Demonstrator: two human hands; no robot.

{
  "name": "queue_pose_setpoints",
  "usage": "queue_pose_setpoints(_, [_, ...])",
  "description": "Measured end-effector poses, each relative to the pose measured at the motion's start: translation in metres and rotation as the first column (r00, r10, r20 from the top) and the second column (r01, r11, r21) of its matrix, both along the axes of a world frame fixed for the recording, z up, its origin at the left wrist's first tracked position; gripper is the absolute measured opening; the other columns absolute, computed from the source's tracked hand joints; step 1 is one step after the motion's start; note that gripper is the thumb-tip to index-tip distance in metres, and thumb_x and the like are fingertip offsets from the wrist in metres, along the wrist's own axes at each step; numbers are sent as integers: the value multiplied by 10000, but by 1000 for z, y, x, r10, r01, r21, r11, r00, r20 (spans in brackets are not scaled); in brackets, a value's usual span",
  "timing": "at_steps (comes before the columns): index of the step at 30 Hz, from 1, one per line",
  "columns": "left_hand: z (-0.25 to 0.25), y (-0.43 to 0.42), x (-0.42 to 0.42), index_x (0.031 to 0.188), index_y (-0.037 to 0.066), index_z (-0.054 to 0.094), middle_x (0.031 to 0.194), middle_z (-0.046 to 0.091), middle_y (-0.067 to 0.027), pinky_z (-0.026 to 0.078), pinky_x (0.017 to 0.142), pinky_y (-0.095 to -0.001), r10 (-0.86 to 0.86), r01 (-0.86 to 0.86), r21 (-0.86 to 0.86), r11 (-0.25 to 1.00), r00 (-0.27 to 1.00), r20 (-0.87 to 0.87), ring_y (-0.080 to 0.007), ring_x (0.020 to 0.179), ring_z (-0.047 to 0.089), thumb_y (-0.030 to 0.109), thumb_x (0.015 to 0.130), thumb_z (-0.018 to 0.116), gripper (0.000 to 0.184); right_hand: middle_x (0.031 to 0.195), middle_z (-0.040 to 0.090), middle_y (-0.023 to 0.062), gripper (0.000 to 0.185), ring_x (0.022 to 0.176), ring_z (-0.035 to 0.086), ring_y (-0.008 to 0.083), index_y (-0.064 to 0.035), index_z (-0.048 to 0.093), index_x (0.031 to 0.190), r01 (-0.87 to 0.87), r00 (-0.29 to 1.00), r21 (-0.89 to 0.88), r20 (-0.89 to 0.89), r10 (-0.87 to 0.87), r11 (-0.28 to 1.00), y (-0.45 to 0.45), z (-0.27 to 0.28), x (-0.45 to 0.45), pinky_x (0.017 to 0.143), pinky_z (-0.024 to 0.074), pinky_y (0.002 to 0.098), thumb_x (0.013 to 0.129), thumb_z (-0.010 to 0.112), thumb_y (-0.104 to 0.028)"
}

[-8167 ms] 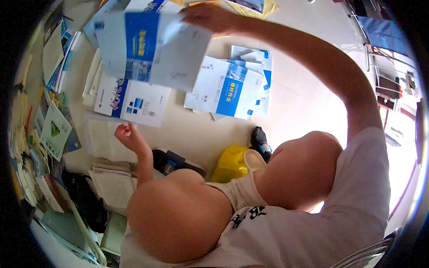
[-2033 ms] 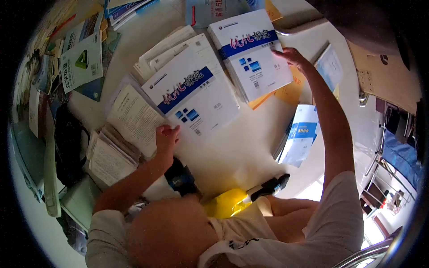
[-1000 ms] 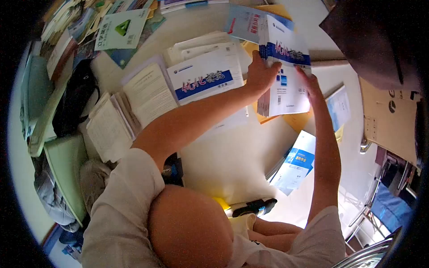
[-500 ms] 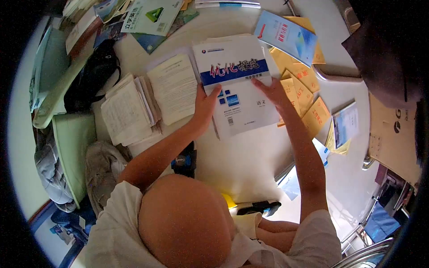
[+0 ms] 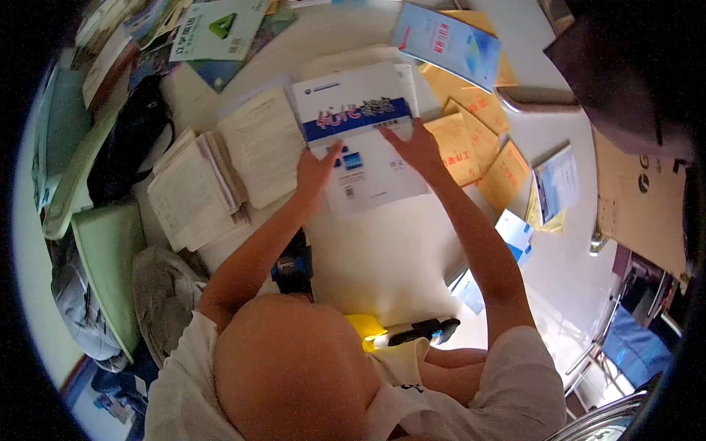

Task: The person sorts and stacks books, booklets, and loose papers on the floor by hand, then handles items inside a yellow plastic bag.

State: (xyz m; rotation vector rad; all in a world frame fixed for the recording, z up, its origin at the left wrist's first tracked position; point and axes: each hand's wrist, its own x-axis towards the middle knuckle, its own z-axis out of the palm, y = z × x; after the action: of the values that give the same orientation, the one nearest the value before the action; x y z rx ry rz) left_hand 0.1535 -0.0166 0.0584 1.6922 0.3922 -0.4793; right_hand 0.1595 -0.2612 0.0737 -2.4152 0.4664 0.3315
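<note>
A white workbook with a blue band across its cover (image 5: 379,158) lies between my two hands, flat or nearly so. My left hand (image 5: 316,173) grips its left edge, thumb on the cover and fingers out of sight beneath. Opposite, my right hand (image 5: 415,147) holds the right edge the same way. Pale papers (image 5: 407,82) show beyond the workbook's far right corner. Left of it is an opened stack of printed sheets (image 5: 259,143), beside a thicker pile of worn papers (image 5: 193,191).
Brown envelopes (image 5: 460,147) and a light blue book (image 5: 448,45) lie to the right. A green-and-white book (image 5: 219,29) is at the far left. A black bag (image 5: 132,140) sits by the left edge. A cardboard box (image 5: 640,198) stands at right.
The workbook has come a little toward me and left with both hands on it, showing more of the papers behind. The whole view has shifted slightly.
</note>
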Motion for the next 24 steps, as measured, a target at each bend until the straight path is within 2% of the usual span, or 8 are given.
queue_pose_setpoints(3, [-4,-4,1,1084,-6,635,994,705,-133,543,690,-354,110,-99,-97,990,986,123,-208,812,684,317,851,776,423,1111,673,265,879,1060,661,391,54,509,1279,-43,996,58,78,38,997,3,15,1,927,518,438,780,711,-642])
queue_pose_setpoints(5, [-13,-1,7,1102,-2,615,970,706,-114,543,701,-336,91,-86,-100,991,995,46,-203,816,683,313,852,777,433,1167,614,331,926,1118,620,429,77,488,1288,3,1000,99,-24,-1,995,3,27,4,959,499,457,766,716,-653])
queue_pose_setpoints(7, [-15,-3,7,1265,-4,522,1104,667,-138,543,770,-338,131,-124,-183,975,991,27,-214,929,667,287,860,768,557,1221,535,378,982,1169,567,473,88,468,1306,-82,994,-128,57,89,988,0,20,6,991,476,479,744,718,-677])
queue_pose_setpoints(11, [25,-11,6,1433,15,342,1293,562,-157,518,887,-353,48,-54,-144,988,998,-45,-228,1107,598,247,867,755,738,1219,503,384,1045,1175,553,485,106,468,1303,2,1000,-127,22,1,992,-2,12,11,1008,461,486,716,705,-725])
queue_pose_setpoints(13, [29,-12,11,1501,30,203,1392,466,-161,484,969,-376,24,-38,-266,963,998,-56,-249,1219,521,212,867,746,855,1219,501,381,1083,1180,552,482,143,461,1282,29,1000,-35,4,-29,999,-5,7,16,1007,462,486,707,698,-744])
queue_pose_setpoints(19, [75,-23,21,1493,189,241,1307,517,-114,505,952,-429,-97,21,-455,890,985,-144,-268,1174,551,131,831,749,836,1323,417,405,1197,1238,480,528,120,412,1332,112,994,92,0,-112,989,-14,-14,14,1030,439,556,652,662,-832])
queue_pose_setpoints(21, [41,-15,31,1479,197,265,1307,520,-116,521,932,-448,-98,26,-465,885,986,-132,-274,1167,559,105,826,740,813,1375,387,417,1202,1251,466,541,103,421,1350,75,997,35,-9,-75,997,-16,-14,19,1009,456,560,659,624,-860])
queue_pose_setpoints(24, [77,-20,15,1472,184,289,1313,518,-124,524,938,-469,-84,40,-480,876,994,-71,-289,1184,551,95,830,730,784,1433,422,309,1118,1243,516,415,48,428,1391,-16,957,250,-276,87,968,-43,23,31,1006,454,509,730,578,-841])
